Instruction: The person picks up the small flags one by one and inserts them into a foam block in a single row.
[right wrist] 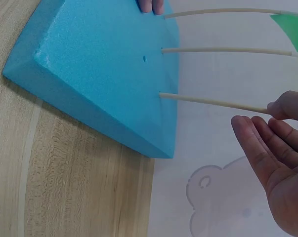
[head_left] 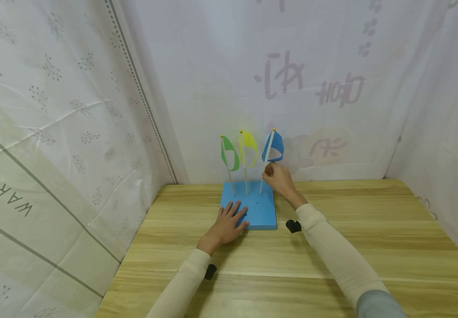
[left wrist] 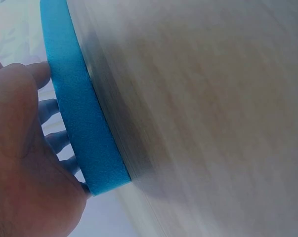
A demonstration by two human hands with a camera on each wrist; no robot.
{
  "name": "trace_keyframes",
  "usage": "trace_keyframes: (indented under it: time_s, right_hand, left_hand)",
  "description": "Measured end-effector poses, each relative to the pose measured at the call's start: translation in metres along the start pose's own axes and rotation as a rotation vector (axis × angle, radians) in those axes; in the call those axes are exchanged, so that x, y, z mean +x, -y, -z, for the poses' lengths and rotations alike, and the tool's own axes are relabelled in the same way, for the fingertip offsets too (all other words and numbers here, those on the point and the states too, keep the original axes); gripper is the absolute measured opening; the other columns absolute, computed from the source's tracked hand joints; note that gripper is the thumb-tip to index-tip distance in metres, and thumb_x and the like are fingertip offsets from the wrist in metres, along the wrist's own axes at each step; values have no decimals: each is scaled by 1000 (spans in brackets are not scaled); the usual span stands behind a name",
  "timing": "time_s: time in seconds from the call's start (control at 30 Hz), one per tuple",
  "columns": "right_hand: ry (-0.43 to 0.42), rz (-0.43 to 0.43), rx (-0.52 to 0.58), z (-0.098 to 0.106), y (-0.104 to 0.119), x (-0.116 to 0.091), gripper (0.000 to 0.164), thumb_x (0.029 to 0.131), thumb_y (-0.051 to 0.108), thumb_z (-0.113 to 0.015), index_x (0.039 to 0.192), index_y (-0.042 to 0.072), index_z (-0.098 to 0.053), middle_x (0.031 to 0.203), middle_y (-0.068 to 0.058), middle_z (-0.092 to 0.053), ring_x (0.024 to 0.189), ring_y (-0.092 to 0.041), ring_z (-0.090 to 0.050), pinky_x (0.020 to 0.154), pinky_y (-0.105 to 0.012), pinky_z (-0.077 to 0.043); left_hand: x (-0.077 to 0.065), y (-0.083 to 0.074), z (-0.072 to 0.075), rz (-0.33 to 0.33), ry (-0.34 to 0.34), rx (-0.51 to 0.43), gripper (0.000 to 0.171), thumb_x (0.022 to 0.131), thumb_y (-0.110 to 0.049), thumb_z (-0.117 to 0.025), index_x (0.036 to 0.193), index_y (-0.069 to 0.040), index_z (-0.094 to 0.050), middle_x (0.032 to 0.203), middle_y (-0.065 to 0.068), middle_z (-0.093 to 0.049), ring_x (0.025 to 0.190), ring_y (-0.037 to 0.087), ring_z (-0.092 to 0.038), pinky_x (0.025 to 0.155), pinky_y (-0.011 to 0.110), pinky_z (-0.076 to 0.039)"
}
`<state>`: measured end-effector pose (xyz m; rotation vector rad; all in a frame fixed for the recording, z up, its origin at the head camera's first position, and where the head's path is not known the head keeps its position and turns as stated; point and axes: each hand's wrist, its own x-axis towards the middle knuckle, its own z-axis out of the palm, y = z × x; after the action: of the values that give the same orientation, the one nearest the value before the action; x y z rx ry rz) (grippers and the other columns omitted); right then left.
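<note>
A blue foam block [head_left: 266, 216] lies flat on the table, with three small flags on wooden sticks upright along its far side. The green flag [head_left: 232, 160] is leftmost, the yellow flag [head_left: 249, 141] in the middle, and the blue flag [head_left: 277, 143] on the right, leaning slightly right. My right hand [head_left: 279, 179] pinches the blue flag's stick [right wrist: 213, 102] below the cloth; the stick's foot is in the foam. My left hand [head_left: 227, 225] rests with spread, straight fingers on the block's front left part. In the left wrist view its fingers lie over the foam's top edge.
Small holes [right wrist: 145, 59] show in the foam's top. The wooden table [head_left: 356, 247] meets printed curtains [head_left: 213, 88] at the back and sides. A black wrist device [head_left: 293, 226] sits below the right wrist, another [head_left: 211, 271] by the left.
</note>
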<state>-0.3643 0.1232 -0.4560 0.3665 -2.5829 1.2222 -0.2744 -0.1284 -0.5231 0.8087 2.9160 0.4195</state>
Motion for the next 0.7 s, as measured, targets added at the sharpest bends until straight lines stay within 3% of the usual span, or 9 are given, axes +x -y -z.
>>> trace_keyframes:
  time_s: [0.33,0.7]
  right_hand:
    - [-12,4,-26,15,-14,-8,15,103,12,-64,109,-1,-70,107,-20,-75,101,-35,-73,89,-50,-61]
    - [-32,31,-110,51,-52,-34,12,103,10,-65,104,-1,-72,102,-20,-76,95,-37,-73,85,-54,-60]
  left_hand:
    - [-1,-4,5,9,11,5,61,114,-46,-46,168,-17,-37,177,16,-23,165,44,-17,131,68,-17]
    - [-3,-2,11,13,15,-19,62,114,-45,-49,167,-16,-39,177,14,-27,165,41,-21,131,65,-22]
